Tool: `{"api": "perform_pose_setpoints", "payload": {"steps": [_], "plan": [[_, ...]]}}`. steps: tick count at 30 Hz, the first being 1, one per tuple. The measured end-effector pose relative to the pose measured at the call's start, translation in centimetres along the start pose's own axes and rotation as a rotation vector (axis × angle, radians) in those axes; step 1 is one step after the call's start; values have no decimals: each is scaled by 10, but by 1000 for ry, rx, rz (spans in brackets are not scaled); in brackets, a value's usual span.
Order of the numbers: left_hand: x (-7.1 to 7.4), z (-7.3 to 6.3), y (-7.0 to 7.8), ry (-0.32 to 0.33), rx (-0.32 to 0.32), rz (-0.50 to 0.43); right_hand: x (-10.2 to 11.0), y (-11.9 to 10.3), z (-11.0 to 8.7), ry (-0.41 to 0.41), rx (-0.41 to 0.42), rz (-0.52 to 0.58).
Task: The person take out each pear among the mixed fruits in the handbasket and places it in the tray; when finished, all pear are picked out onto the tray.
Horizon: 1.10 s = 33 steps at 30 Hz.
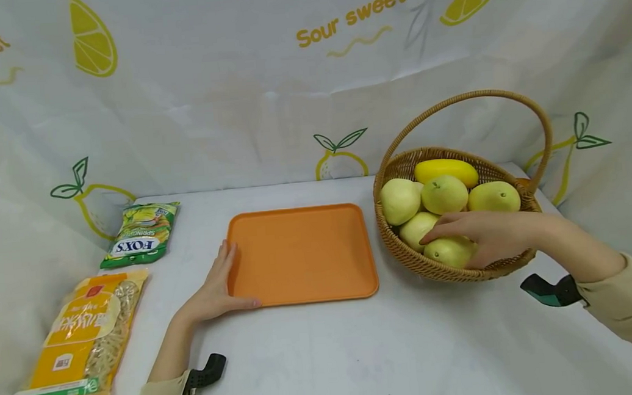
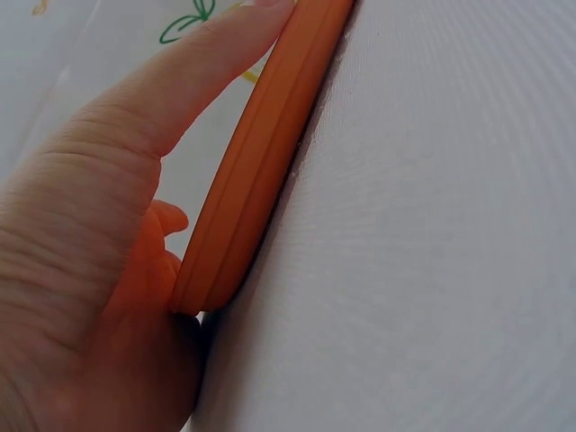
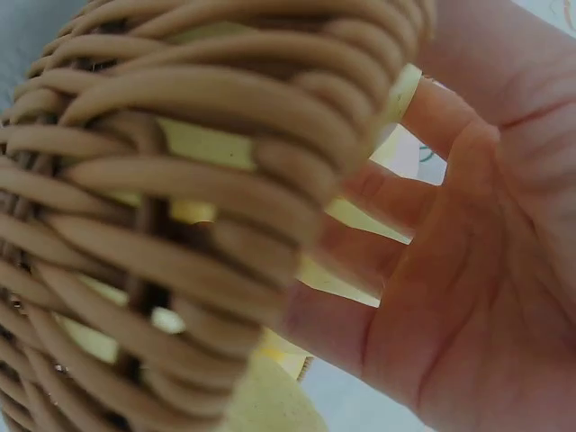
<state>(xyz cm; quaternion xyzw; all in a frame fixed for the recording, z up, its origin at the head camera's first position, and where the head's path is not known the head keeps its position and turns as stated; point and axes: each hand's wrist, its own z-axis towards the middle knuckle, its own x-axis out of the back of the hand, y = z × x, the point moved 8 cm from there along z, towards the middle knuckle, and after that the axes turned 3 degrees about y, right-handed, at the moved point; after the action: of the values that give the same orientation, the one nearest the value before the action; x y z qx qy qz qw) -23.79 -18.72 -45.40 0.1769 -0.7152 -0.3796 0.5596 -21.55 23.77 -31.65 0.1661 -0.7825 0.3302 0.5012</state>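
An orange tray (image 1: 301,256) lies flat on the white table. My left hand (image 1: 212,290) rests at its near left corner, thumb along the front edge and straight fingers at the left side; the left wrist view shows the thumb (image 2: 180,81) touching the rim (image 2: 243,189). A wicker basket (image 1: 431,269) with a tall handle holds several pale green pears and a yellow oblong fruit (image 1: 446,172). Reaching over its near right rim, my right hand (image 1: 489,234) curls its fingers round the front pear (image 1: 449,251). In the right wrist view, the basket wall (image 3: 180,189) partly hides the fingers.
Left of the tray are a green snack bag (image 1: 141,234) and a yellow bag (image 1: 84,342) of dried noodle-like food. A printed cloth (image 1: 221,106) hangs behind the table. Something orange (image 1: 523,182) shows partly behind the basket's right rim.
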Motion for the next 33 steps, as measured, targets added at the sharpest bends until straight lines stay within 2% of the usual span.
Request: {"api": "perform_pose_setpoints", "payload": {"steps": [10, 19, 23, 29, 33], "plan": [[1, 1, 2, 6, -3, 8, 2, -3, 5, -2, 68, -30], [2, 0, 0, 13, 1, 10, 8, -2, 5, -4, 46, 22], [3, 0, 0, 13, 3, 6, 13, -2, 4, 45, 44, 36], [1, -1, 0, 12, 5, 3, 21, 1, 2, 180, 66, 6], [0, -1, 1, 15, 8, -2, 22, 6, 1, 220, 18, 101]]}}
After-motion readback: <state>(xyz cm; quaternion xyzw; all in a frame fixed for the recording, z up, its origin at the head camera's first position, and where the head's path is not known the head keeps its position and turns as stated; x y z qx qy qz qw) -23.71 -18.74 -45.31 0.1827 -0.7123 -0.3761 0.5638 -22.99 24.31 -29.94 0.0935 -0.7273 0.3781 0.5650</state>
